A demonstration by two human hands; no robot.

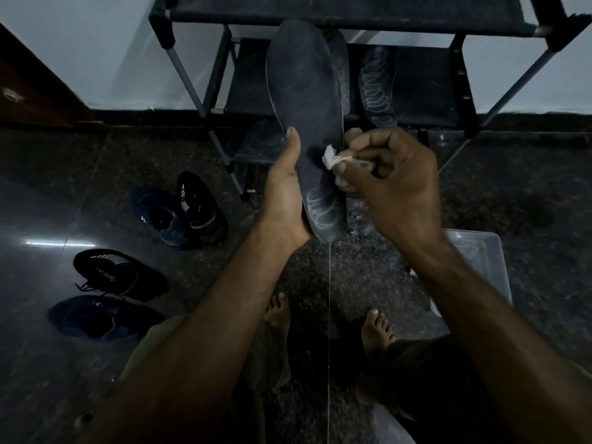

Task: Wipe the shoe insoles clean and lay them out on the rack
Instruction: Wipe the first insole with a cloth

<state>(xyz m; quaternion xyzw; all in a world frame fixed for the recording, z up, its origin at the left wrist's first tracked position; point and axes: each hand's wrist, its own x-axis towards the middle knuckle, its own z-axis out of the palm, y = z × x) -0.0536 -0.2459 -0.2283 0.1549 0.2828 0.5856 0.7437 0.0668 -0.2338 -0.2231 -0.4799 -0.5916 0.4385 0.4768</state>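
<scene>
My left hand (285, 193) grips a long dark insole (304, 91) by its heel end, thumb along the left edge, toe pointing up toward the rack. My right hand (394, 184) pinches a crumpled white wipe (333, 160) against the insole's right side near the middle. A light squiggle pattern marks the insole's heel. Behind it stands the dark shoe rack (352, 14). On its middle shelf lie two more insoles: one (376, 84) with a squiggle pattern in plain sight, the other (341, 65) mostly hidden behind the held insole.
Several dark shoes lie on the glossy floor at left: one pair (179, 209) near the rack's leg, another pair (112, 293) closer to me. A clear plastic tub (480, 257) sits on the floor at right, under my right forearm. My bare feet stand below.
</scene>
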